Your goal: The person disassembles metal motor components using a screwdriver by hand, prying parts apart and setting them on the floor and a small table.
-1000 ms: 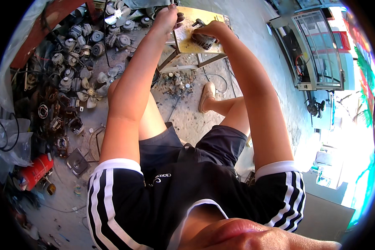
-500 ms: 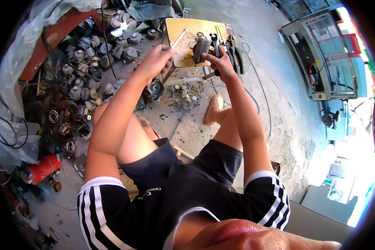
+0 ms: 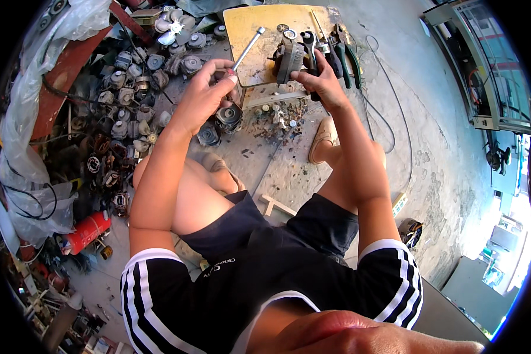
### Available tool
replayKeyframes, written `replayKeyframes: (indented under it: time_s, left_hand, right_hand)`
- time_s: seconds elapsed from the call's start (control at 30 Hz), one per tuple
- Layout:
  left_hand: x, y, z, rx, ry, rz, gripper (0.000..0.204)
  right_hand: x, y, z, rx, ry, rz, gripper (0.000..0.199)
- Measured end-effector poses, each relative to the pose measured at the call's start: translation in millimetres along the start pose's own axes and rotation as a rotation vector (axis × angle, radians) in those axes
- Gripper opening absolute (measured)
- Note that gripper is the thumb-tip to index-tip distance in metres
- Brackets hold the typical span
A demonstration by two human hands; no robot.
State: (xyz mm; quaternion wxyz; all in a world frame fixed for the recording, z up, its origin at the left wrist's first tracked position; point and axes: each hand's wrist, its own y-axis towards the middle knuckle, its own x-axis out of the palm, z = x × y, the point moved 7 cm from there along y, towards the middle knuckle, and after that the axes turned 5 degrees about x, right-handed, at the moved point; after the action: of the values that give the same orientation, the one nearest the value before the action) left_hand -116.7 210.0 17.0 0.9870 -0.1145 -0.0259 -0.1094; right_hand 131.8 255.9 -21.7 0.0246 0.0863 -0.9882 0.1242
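My left hand (image 3: 209, 91) is closed around the handle end of a nut driver (image 3: 248, 48). Its bright metal shaft points up and away over the left part of a small wooden table (image 3: 242, 26), and the fingers hide most of its handle. At the near edge of that table, my right hand (image 3: 324, 82) grips a small dark electric motor (image 3: 289, 62), its thumb against the motor's side. A dark wrench (image 3: 309, 42) lies right beside the motor, partly behind my fingers. I cannot tell whether the motor rests on the tabletop.
Pliers with dark green handles (image 3: 351, 62) and a thin screwdriver (image 3: 320, 25) lie at the table's right. Many old motors (image 3: 127, 88) are heaped on the left floor, near a red cylinder (image 3: 88, 232). A cable (image 3: 404, 118) runs over the floor on the right.
The view has shifted, so the table sits higher in it. My left hand has drawn back a little toward me, and more of the nut driver's shaft shows. Both hands keep their holds.
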Motion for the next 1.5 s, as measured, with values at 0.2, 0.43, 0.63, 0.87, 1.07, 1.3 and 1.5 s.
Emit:
replayKeyframes:
  time_s: [0.2,0.43,0.63,0.87,1.07,1.3,1.5]
  left_hand:
    - [9.3,5.1,-5.1,-0.038,0.091,-0.011,0.049]
    - [9.1,18.6,-4.0,0.068,0.351,-0.021,0.030]
    - [-19.2,28.2,26.3,0.507,0.918,0.132,0.028]
    - [-20.7,39.2,33.5,0.665,1.121,0.229,0.023]
    - [-8.3,40.9,40.5,0.761,1.236,0.228,0.026]
    - [-12.4,51.4,35.2,0.756,1.182,0.239,0.026]
    - [-10.7,51.0,36.9,0.783,1.217,0.227,0.026]
  right_hand:
    - [1.9,-1.5,-1.9,0.004,0.109,-0.038,0.104]
    - [6.0,5.0,-4.1,-0.025,0.093,-0.057,0.093]
    - [4.3,4.8,-4.3,-0.025,0.105,-0.095,0.100]
    - [4.4,9.6,-1.6,-0.002,0.115,-0.110,0.094]
    - [3.3,11.2,-0.1,-0.019,0.145,-0.142,0.082]
    - [3.5,9.8,-2.2,-0.042,0.178,-0.144,0.061]
    - [1.9,11.0,-1.1,-0.031,0.174,-0.160,0.063]
